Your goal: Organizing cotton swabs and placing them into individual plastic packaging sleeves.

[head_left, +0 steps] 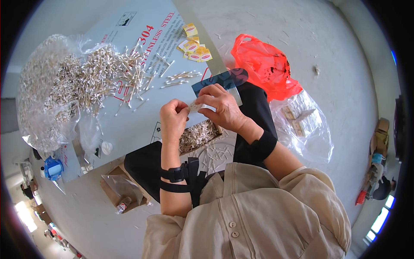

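Observation:
My left hand [174, 118] and my right hand [224, 107] meet over the table's near edge, fingers pinched. Between their fingertips is a small, whitish, partly see-through packet [196, 107], whose contents are too small to make out. Below them, an open cardboard box [208, 141] full of cotton swabs [199, 133] sits by my lap. A few loose cotton swabs [181, 77] lie on the table just beyond my hands. A dark bluish sheet [235, 78] lies behind my right hand at the table's right edge.
At the left, a large clear bag [36, 93] spills a heap of cotton swabs [82, 82] over the sheet-covered table [129, 36]. Yellow-and-white packets [199, 52] lie at the far edge. Right of the table are a red plastic bag [261, 60] and a clear bag of small packs [302, 118].

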Tool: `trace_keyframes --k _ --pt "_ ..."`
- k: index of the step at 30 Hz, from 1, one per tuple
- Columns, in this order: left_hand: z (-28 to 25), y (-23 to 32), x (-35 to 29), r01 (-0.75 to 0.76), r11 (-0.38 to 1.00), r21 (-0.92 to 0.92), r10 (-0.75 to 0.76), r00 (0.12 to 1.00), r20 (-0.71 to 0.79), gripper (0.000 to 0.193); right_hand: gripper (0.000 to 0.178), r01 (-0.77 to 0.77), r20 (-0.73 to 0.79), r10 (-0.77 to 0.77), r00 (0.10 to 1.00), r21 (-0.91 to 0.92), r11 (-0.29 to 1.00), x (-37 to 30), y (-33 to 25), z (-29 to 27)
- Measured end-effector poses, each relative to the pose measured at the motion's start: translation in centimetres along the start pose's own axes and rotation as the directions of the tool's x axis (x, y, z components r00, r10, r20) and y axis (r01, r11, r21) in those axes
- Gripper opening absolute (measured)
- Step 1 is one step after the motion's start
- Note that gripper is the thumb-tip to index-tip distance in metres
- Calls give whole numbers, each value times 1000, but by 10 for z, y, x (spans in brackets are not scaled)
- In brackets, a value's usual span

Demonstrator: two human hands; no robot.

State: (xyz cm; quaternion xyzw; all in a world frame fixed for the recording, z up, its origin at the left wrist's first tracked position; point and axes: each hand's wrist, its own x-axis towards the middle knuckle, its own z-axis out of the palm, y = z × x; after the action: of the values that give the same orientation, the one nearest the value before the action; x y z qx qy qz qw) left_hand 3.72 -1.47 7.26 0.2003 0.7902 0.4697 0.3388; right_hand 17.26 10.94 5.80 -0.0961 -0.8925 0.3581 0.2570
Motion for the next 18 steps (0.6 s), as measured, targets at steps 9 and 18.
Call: trace_keyframes --k 9,18 --pt "8 -31 2 -246 969 -9 246 969 -33 7 52 -352 47 359 932 347 869 -4 12 24" --pt "10 -20 -4 -177 980 -88 177 984 -4 5 48 -336 183 287 940 364 869 -15 37 41"
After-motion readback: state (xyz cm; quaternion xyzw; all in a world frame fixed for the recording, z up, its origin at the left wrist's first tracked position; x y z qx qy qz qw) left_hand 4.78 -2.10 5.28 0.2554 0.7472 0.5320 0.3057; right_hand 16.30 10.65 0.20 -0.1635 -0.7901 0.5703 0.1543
